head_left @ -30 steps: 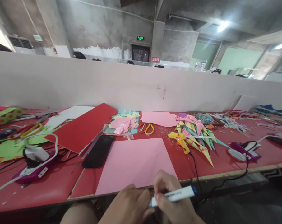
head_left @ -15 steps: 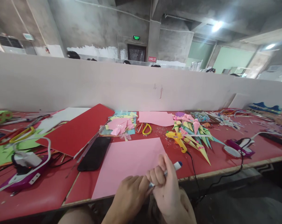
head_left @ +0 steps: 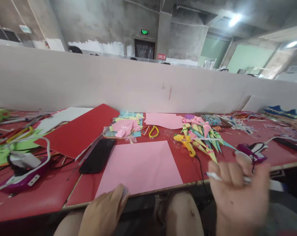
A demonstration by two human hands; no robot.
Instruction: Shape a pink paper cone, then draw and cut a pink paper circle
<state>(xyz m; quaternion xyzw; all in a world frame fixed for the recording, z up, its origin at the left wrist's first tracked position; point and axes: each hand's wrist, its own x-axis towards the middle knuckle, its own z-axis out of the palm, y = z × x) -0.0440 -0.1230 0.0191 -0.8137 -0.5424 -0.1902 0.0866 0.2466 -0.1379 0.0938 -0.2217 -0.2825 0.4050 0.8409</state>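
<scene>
A pink sheet [head_left: 140, 167] lies flat at the table's front edge. At its lower left corner is my left hand [head_left: 105, 208], fingers closed around a small whitish thing, perhaps a pen cap, that mostly hides in the grip. My right hand [head_left: 236, 190] is raised off the table's front edge at the right, blurred, with its fingers curled round a white pen [head_left: 213, 176]. A black phone [head_left: 98, 155] rests against the left side of the sheet. Right of the sheet lies a yellow glue gun [head_left: 186, 144].
Paper cones [head_left: 207, 134] are piled behind the glue gun. Scissors [head_left: 153, 131] and pink scraps [head_left: 125, 126] lie behind the sheet. A red board [head_left: 82, 131] and a power strip [head_left: 25, 180] are at left; another power strip [head_left: 251, 152] is at right. A white partition [head_left: 101, 82] stands behind.
My hands, together on the pen before, have come apart. The right hand has moved right with the pen; the left has moved left to the sheet's corner. The view has shifted slightly.
</scene>
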